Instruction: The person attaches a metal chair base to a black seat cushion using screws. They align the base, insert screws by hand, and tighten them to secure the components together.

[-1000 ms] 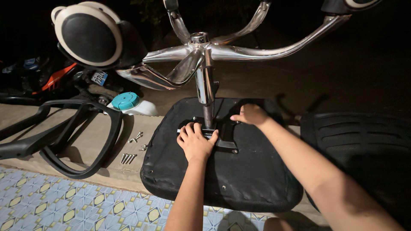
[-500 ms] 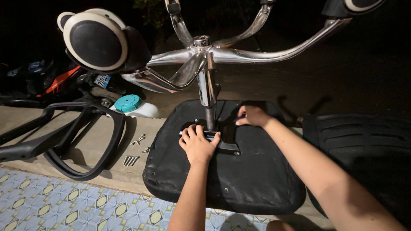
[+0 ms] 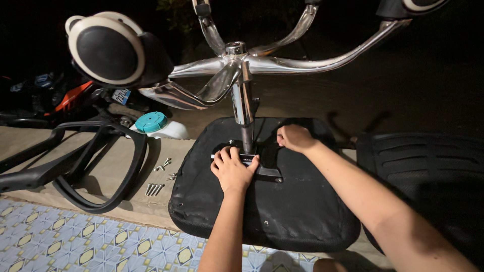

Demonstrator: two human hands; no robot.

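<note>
In the head view, an upturned black seat cushion (image 3: 262, 201) lies on the floor, on a strip of cardboard (image 3: 166, 151) next to a patterned mat (image 3: 91, 242), and a chrome star base (image 3: 237, 60) stands on its metal column (image 3: 243, 106) out of the mounting plate (image 3: 257, 163) in the middle of the cushion. The left hand (image 3: 233, 168) lies flat with the fingers spread against the foot of the column and on the plate — it presses and does not grip anything. The right hand (image 3: 295, 137) is curled near the far edge of the plate; whether it pinches something small I cannot tell. The long axis of the column is nearly upright, a little tilted, and the base points up with its arms spreading outwards and a caster wheel (image 3: 108, 48) high on the left. I think the heavy top could tip to a side if the pressing hand slips, because only the plate holds it. The loose screws (image 3: 155, 189) beside the black armrest frame (image 3: 75, 166) could also roll and be lost
</note>
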